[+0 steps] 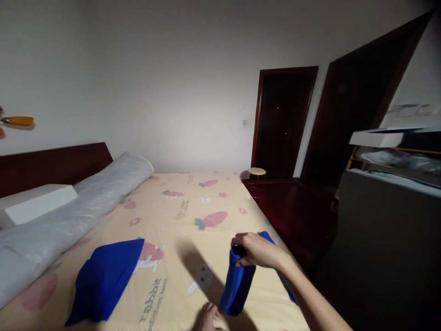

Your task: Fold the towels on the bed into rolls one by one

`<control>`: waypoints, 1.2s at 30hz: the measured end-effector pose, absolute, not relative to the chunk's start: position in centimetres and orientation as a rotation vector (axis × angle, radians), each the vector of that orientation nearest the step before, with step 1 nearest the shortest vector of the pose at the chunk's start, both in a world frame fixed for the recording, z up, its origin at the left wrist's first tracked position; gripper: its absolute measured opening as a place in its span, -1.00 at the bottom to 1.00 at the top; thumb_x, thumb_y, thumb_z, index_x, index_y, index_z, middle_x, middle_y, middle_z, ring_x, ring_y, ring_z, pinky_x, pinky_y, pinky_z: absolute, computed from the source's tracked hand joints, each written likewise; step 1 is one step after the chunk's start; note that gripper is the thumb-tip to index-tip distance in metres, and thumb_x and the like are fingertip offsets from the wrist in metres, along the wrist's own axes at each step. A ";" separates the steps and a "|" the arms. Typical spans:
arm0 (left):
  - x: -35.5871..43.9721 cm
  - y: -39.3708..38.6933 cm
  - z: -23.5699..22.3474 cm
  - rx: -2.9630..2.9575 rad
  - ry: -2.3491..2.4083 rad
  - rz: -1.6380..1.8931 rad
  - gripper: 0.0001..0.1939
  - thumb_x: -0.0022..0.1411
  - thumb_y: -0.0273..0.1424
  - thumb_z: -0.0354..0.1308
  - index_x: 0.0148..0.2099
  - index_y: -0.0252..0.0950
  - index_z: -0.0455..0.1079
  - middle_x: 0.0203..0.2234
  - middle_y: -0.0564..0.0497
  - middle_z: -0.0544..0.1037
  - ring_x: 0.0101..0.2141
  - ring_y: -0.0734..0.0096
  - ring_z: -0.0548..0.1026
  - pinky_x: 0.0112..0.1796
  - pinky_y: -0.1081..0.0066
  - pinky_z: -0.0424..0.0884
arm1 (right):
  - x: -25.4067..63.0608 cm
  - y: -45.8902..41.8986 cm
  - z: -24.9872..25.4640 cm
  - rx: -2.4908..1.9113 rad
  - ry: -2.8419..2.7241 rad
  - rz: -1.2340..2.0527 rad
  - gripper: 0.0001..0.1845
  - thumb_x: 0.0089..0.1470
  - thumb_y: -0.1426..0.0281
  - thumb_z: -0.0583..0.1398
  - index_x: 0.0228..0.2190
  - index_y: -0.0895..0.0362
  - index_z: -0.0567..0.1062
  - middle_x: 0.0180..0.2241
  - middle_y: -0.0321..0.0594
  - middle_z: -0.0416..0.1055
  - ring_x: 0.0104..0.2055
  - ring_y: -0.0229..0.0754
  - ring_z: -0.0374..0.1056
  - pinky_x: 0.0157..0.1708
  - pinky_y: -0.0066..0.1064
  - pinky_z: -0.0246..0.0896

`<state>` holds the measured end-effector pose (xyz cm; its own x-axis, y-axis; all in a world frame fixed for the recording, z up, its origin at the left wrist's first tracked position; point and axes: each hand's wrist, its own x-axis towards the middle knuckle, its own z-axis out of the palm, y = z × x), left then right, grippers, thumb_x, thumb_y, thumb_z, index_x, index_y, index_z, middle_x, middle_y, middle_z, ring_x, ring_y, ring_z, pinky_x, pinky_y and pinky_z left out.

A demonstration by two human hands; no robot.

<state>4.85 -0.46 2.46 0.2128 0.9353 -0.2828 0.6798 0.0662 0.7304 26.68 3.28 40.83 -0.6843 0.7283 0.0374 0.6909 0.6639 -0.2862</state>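
The royal-blue, soft-looking fabric tube [237, 285] is hanging over the near part of the bed [179, 207], toward its right edge. Its long axis is running steeply, with the dark, open upper end leaning a little toward that edge and the closed-looking lower end pointing back toward the near side. Whether the lower end is touching the sheet, I cannot tell.

The right hand [255, 250] is gripping the upper rim, fingers and thumb closing on the fabric. The left hand [209, 317] is lying just beside the lower end, on its left, so it is the nearer one to that end; it is showing only partly, and I cannot tell how wide it is opening or whether it is holding anything.

Farther out, a flat blue cloth piece [103, 280] is lying toward the near left corner, and another blue fabric piece [267, 236] is showing beyond the right forearm, along the right edge.
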 end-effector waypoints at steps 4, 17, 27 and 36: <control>4.5 -0.8 2.4 1.773 1.519 0.452 -0.49 -0.23 -0.34 0.42 -0.14 -0.08 0.44 -0.21 0.10 0.49 -0.13 0.26 0.39 -0.05 0.30 0.27 | 30.0 3.4 41.6 -1.333 -2.671 0.354 -0.64 -0.12 0.28 0.37 -0.21 0.07 0.55 -0.24 -0.16 0.52 -0.21 -0.05 0.42 -0.26 -0.39 0.18; 4.7 -1.3 2.9 1.876 1.560 0.457 -0.49 -0.20 -0.41 0.30 -0.09 -0.08 0.46 -0.20 0.08 0.52 -0.12 0.27 0.40 -0.05 0.32 0.27 | 38.0 7.4 36.3 -1.631 -2.531 0.263 -0.61 -0.14 0.36 0.33 -0.18 0.10 0.55 -0.19 -0.13 0.55 -0.15 -0.02 0.44 -0.17 -0.36 0.25; 4.2 -0.6 2.4 1.840 1.533 0.383 -0.55 -0.13 -0.29 0.30 -0.10 0.09 0.45 -0.18 0.09 0.51 -0.09 0.20 0.42 -0.03 0.25 0.29 | 40.6 13.0 39.4 -1.539 -2.309 -0.210 -0.65 0.12 0.30 0.13 -0.08 0.18 0.45 -0.12 -0.04 0.45 -0.13 -0.03 0.38 -0.14 -0.30 0.22; 4.5 -0.9 2.2 1.852 1.564 0.415 -0.53 -0.15 -0.41 0.23 -0.11 0.00 0.46 -0.20 0.09 0.50 -0.11 0.25 0.42 -0.03 0.29 0.28 | 41.7 8.9 19.8 -1.475 -2.542 -0.506 -0.47 -0.11 0.60 0.09 -0.07 0.11 0.49 -0.04 0.01 0.48 -0.01 0.06 0.38 -0.01 -0.09 0.23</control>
